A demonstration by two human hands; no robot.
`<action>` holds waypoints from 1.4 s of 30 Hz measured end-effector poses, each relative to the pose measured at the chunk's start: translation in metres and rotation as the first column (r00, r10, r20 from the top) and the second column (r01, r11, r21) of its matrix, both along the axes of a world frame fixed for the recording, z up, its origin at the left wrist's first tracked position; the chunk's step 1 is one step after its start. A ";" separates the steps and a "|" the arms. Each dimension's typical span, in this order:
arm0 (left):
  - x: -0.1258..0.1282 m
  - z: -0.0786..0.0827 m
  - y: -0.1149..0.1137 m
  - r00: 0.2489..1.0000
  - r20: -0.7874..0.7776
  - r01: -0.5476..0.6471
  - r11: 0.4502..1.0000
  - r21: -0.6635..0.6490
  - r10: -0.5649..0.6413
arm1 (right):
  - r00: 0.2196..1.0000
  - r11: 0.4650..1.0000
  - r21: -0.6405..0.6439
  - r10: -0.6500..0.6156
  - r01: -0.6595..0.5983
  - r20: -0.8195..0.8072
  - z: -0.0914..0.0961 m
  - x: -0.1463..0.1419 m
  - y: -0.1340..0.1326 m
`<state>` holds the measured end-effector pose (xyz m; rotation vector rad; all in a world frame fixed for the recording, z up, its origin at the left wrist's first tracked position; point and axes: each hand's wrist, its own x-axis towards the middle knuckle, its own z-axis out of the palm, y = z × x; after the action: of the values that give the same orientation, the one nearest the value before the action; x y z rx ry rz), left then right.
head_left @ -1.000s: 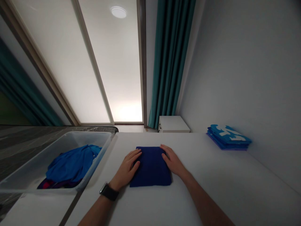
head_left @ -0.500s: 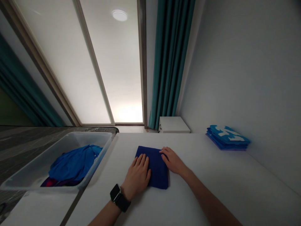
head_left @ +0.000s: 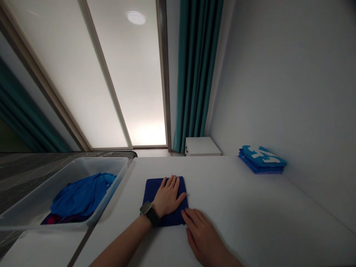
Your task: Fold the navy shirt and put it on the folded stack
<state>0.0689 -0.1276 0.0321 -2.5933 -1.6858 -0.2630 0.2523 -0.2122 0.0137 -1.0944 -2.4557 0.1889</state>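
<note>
On the white table lies a dark blue folded cloth [head_left: 151, 187], a flat, roughly square bundle. My left hand [head_left: 169, 196], with a black watch at the wrist, presses flat on top of it, fingers stretched out and thumb apart. At the cloth's near right corner is my right hand [head_left: 200, 231], its fingertips touching or almost touching the edge. The fingers of that hand are extended and lie low over the table. Part of the cloth is covered by my left hand and wrist.
A translucent plastic bin [head_left: 122, 174] at the left holds crumpled blue fabric [head_left: 80, 196] and some darker cloth. Towards the wall at the right sits a stack of folded blue cloths [head_left: 261, 159] with a white print on top. A low white cabinet [head_left: 202, 145] stands beyond the table's far edge.
The cloth has shifted left and turned slightly. My left hand has moved up onto its middle. My right hand has come down from the far right edge to the near right corner.
</note>
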 end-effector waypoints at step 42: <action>-0.036 0.020 -0.015 0.997 -0.021 0.070 0.996 0.059 -0.069 | 0.947 0.875 -0.439 -0.289 0.203 -0.138 -0.022 0.017 0.072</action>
<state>0.0327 -0.1426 0.0526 -2.6065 -1.5588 -0.2854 0.2697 -0.1402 -0.0082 -1.4760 -2.1190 0.7387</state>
